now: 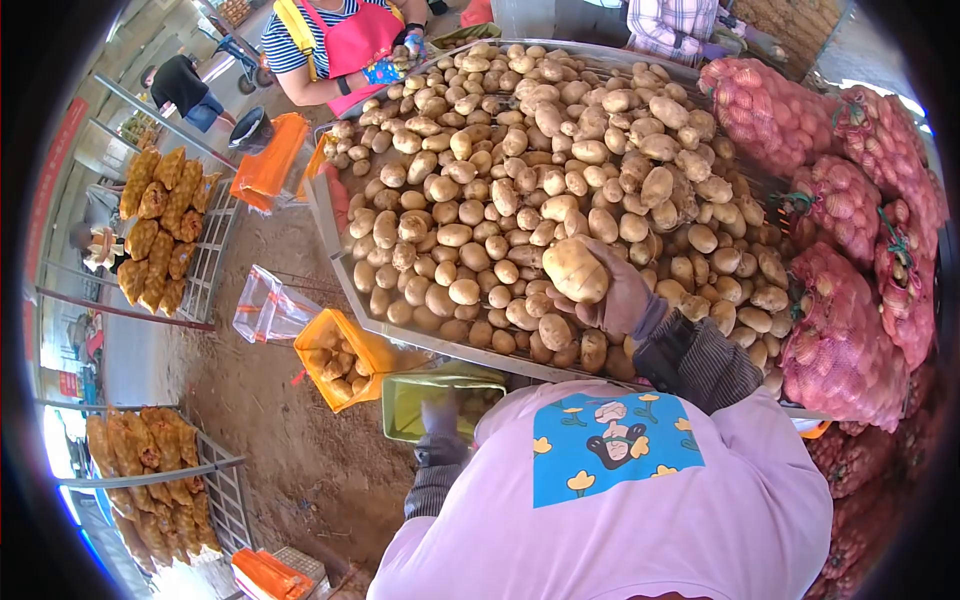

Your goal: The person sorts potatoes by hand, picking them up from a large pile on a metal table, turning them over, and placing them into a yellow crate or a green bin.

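Note:
A large pale potato [575, 270] rests in my right hand [622, 295], whose gloved fingers wrap round it from below, just above the near side of the pile. Many loose potatoes [455, 235] cover the metal-rimmed sorting table [440, 345] in front of me. My left hand [440, 418] is lowered over a green crate [400, 408] at the table's near edge. Motion smears its fingers, so I cannot make out their pose or whether they hold anything. Some potatoes show dimly inside the crate.
A yellow crate [375, 360] of potatoes stands left of the green one. Red mesh sacks [840, 330] crowd the table's right end. Two people work across the table, one in a pink apron [352, 42]. Filled yellow sacks [160, 230] sit on racks at left.

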`<state>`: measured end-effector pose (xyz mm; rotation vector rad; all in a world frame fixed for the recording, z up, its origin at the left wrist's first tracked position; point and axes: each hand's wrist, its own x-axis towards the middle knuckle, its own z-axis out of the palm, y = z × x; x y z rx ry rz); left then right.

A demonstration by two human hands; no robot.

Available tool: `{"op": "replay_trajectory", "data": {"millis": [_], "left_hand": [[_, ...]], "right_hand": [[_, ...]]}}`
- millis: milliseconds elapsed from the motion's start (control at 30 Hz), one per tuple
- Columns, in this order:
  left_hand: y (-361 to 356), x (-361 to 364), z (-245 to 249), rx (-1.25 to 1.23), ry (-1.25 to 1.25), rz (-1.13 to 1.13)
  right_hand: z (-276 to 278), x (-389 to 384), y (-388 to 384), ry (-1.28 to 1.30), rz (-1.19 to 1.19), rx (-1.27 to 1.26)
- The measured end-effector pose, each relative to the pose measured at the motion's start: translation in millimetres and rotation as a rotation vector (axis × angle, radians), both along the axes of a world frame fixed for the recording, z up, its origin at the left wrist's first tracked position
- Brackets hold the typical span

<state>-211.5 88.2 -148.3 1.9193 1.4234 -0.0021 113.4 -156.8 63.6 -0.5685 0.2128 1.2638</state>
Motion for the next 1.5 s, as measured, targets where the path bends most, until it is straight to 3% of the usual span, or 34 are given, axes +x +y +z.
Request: {"op": "replay_trajectory", "data": {"millis": [33, 100, 200, 267, 400, 433, 500, 567, 600, 667, 800, 867, 900, 933, 1000, 1067, 1100, 1167, 1300, 1467, 1500], "left_hand": [[5.2, 6.2, -8.3, 0.182, -0.122, 0.049], [-2.9, 46.1, 67.8, 0.218, -0.550, 0.079], [3.5, 84.1, 117.0, 0.108, -0.685, -0.016], [-11.9, 111.9, 152.7, -0.334, -0.855, -0.061], [-48.2, 152.9, 178.2, -0.820, -0.850, -0.254], [-59.8, 161.4, 181.1, -0.820, -0.847, -0.261], [-79.0, 175.4, 183.6, -1.134, -0.998, -0.174], [-86.5, 186.5, 179.2, -1.183, -0.985, -0.200], [-87.0, 190.2, 175.2, -1.235, -0.976, -0.222], [-82.1, 192.7, 163.7, -1.232, -0.994, -0.211], [-62.8, 177.1, 147.9, -1.028, -0.737, -0.184], [-58.3, 171.0, 138.7, -0.800, -0.790, -0.021], [-53.3, 166.6, 137.2, -0.808, -0.787, -0.032], [-46.5, 160.9, 137.6, -0.728, -0.773, -0.065], [-37.8, 149.1, 136.6, -0.650, -0.754, -0.096], [-31.5, 135.4, 134.9, -0.575, -0.780, -0.068], [-19.8, 124.4, 105.5, -0.696, -0.796, 0.043], [-20.0, 107.6, 117.0, -0.673, -0.786, 0.033], [-15.6, 84.1, 116.6, -0.704, -0.753, 0.029], [-35.6, 107.5, 119.6, -0.555, -0.794, 0.064], [-37.4, 113.6, 120.3, -0.557, -0.797, 0.067]], "right_hand": [[2.3, -0.4, -0.5, -0.030, 0.007, 0.009], [3.8, -1.8, -2.7, -0.061, 0.014, 0.016], [0.0, -2.7, -6.4, -0.077, 0.038, 0.000], [-6.1, -1.2, -8.7, -0.196, 0.121, 0.023], [-5.5, -11.1, -12.7, -0.335, 0.049, -0.160], [-12.7, -11.9, -12.7, -0.347, 0.031, -0.144], [-8.8, -17.5, -14.0, -0.357, 0.010, -0.126], [14.8, -26.1, -17.1, -0.598, 0.015, -0.134], [12.6, -25.3, -21.2, -0.598, 0.014, -0.133], [4.9, -18.9, -34.4, -0.519, 0.141, -0.093], [-17.2, -12.8, -44.1, -0.635, 0.206, -0.223], [-37.6, -4.3, -46.2, -1.186, 0.091, -0.429], [-34.0, -1.3, -50.9, -1.138, -0.073, -0.489], [-37.3, 11.4, -52.4, -1.135, -0.079, -0.498], [-47.0, 53.0, -53.8, -1.659, -0.447, -0.887], [-39.2, 90.7, -55.2, -2.030, -0.582, -1.209], [-32.0, 104.2, -52.9, -2.029, -0.581, -1.211], [-17.3, 126.4, -48.0, -2.043, -0.412, -1.451], [-41.7, 160.0, -41.4, -1.926, -0.264, -1.530], [-38.7, 131.3, -7.0, -2.067, -0.240, -0.982], [-44.2, 121.6, 2.3, -2.089, -0.213, -0.972]]}}
